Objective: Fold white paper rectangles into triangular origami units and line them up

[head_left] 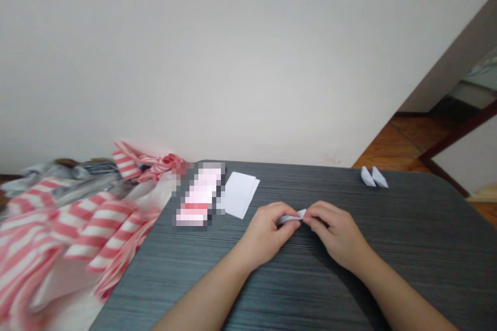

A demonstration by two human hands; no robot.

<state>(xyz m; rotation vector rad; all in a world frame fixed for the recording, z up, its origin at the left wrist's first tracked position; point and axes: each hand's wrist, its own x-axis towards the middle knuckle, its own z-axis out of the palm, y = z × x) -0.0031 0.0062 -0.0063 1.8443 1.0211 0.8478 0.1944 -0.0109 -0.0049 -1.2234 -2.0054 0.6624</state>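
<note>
A small folded piece of white paper (289,219) is held between my two hands, just above the dark table. My left hand (269,232) grips it from the left, thumb and fingers closed round it, so part of it is hidden. At its right tip my right hand (334,232) pinches the paper between thumb and forefinger. Two folded white paper pieces (374,177), pointed in shape, stand side by side at the far right of the table. Flat white paper sheets (239,194) lie overlapping beyond my left hand.
The dark wood-grain table (419,238) meets a pale wall (248,62) at the back. A pixelated rectangular object (200,194) lies left of the sheets. Red-and-white striped cloth (97,222) is heaped beyond the table's left edge. Wooden floor (388,145) shows at the right.
</note>
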